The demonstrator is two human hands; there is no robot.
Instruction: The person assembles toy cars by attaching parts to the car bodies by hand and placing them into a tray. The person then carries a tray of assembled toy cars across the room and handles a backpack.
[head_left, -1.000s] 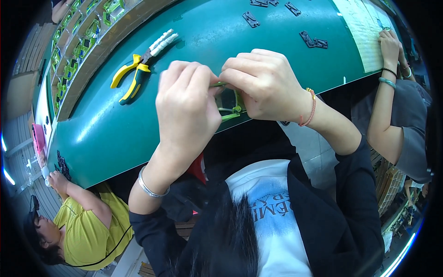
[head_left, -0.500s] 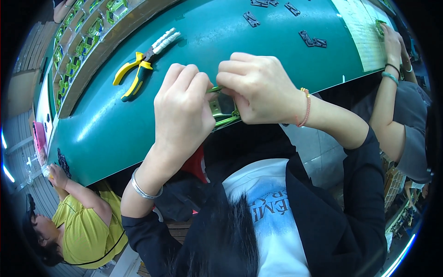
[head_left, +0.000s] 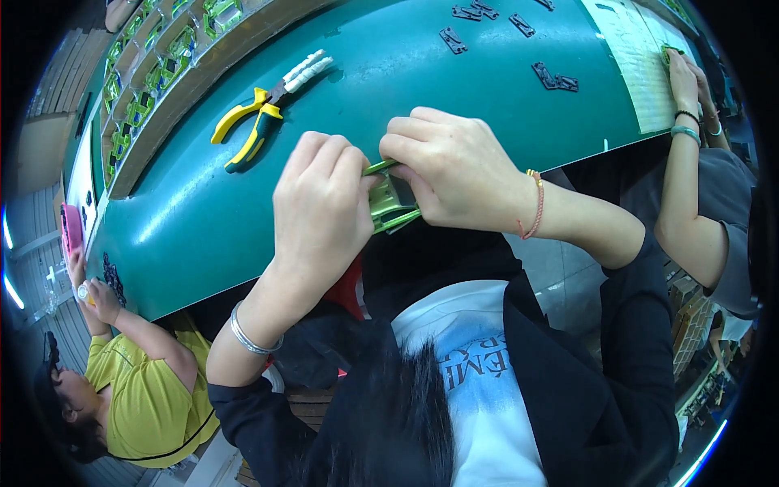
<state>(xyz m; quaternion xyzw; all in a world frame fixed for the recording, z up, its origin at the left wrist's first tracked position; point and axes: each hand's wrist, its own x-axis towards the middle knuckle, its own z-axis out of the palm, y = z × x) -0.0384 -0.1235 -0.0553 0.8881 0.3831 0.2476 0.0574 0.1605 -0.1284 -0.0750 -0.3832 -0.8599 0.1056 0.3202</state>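
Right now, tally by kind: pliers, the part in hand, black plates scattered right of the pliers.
Yellow-handled pliers: 1
Held green frame: 1
Black slotted plates: 7 visible, one cut off by the picture's edge
Total: 9

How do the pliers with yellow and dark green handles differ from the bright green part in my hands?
The yellow and dark green pliers lie on the green table; your left hand and right hand hold the bright green part. The pliers show whole; the bright green part is partly hidden. The pliers have white tips; the bright green part looks mostly green. Both include green.
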